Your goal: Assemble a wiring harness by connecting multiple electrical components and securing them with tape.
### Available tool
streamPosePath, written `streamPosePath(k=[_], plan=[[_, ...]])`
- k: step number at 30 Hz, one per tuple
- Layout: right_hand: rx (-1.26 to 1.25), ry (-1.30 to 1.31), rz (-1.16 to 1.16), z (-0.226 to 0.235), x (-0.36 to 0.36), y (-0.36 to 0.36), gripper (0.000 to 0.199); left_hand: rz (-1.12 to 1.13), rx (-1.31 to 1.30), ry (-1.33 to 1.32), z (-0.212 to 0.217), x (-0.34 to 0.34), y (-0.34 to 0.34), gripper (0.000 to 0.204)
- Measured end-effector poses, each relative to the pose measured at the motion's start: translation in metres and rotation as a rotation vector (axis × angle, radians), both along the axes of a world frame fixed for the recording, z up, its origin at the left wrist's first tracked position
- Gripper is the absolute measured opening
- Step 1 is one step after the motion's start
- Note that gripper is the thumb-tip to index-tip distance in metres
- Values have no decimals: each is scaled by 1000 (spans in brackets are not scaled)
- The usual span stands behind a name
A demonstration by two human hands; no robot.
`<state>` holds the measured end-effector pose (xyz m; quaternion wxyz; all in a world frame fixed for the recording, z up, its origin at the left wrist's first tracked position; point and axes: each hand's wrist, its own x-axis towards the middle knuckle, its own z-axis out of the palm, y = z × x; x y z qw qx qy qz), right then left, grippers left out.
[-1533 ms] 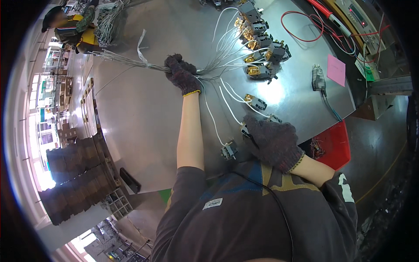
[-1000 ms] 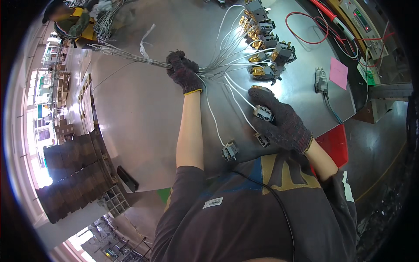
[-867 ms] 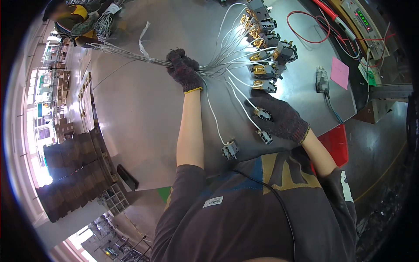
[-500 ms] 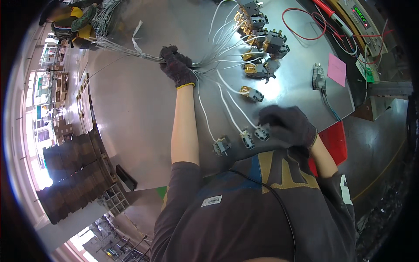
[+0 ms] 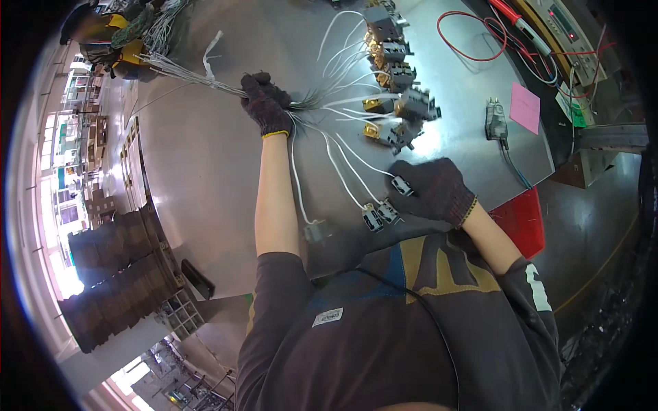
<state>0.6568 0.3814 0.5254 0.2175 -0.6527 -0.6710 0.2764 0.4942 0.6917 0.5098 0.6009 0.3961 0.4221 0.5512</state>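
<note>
My left hand (image 5: pixel 266 103), in a dark knitted glove, is closed around a bundle of thin white wires (image 5: pixel 199 81). The wires fan out from it to the right, ending in small dark connectors. My right hand (image 5: pixel 439 192), gloved alike, has its fingers at one connector (image 5: pixel 401 185) on a white wire and appears to pinch it; its fingertips are partly hidden. Just left of that hand lie two more wired connectors (image 5: pixel 379 215). Another connector (image 5: pixel 315 231), blurred, is nearer my left forearm. Several black connectors with brass-coloured parts (image 5: pixel 396 75) cluster farther off.
A metal table (image 5: pixel 205 171) lies under everything. At right are a plug with cable (image 5: pixel 496 122), a pink paper (image 5: pixel 525 107), red leads (image 5: pixel 473 14) and a bench instrument (image 5: pixel 569 27). A red bin (image 5: pixel 524 219) stands below the right edge. A co-worker (image 5: pixel 113 34) is at far left.
My right hand has shifted slightly left and up, and one connector has come nearer me with it. My left hand and the bundle have moved a little left. The instrument's green display has gone dark.
</note>
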Motion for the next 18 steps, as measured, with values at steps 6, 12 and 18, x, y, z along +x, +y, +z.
streamPosePath(k=[6, 12, 18], plan=[[80, 205, 6, -17, -1, -6, 44, 6, 31, 36, -1, 2, -2, 44], [401, 98, -397, -35, -25, 4, 51, 33, 55, 30, -6, 6, -2, 46], [303, 228, -306, -18, -39, 8, 44, 18, 60, 31, -5, 2, 1, 47]])
